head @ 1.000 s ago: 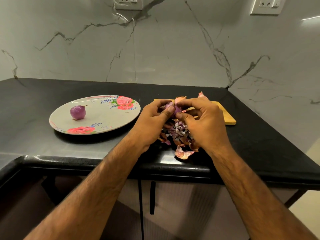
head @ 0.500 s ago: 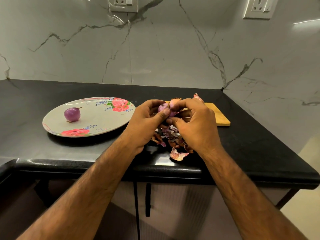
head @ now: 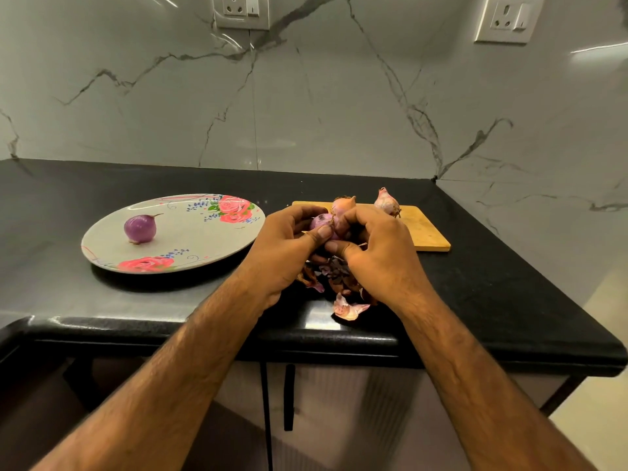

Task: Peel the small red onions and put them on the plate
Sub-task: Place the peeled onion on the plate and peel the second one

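slippery onion, loose skins and a counter edge close by

onion (head: 323, 223) in work sits just above the near left corner of the cutting board (head: 424, 232), held between both hands. the left hand (head: 289, 246) curls round it with the thumb pressed on its side. the right hand (head: 377, 253) curls in from the board side, thumb and forefinger closing on the onion or on a strip of its skin; i cannot tell which. the part that shows is glossy pale purple, so most of the dry outer layer looks gone, with a little papery brown at the top.

judged risk: bare onion flesh is slick and round, and a hard tug on a stubborn strip could pop it out of the grip. it would likely drop onto the pile of skins (head: 339, 277) lying nearer the person than the board, or roll on over the counter (head: 492, 283) edge just past that pile. one skin piece (head: 348, 307) lies close to that edge, and a wrist could brush it to the floor. tearing too deep would waste good layers.

an unpeeled onion (head: 343, 205) and a second unpeeled onion (head: 385, 202) stand at the board's far edge, pink-brown with pointed tips; a wide swing of the right hand could knock them. well left of the board, the plate (head: 190, 239) holds one peeled onion (head: 140, 228), smooth, purple, short-tailed, on the side farther from the board.
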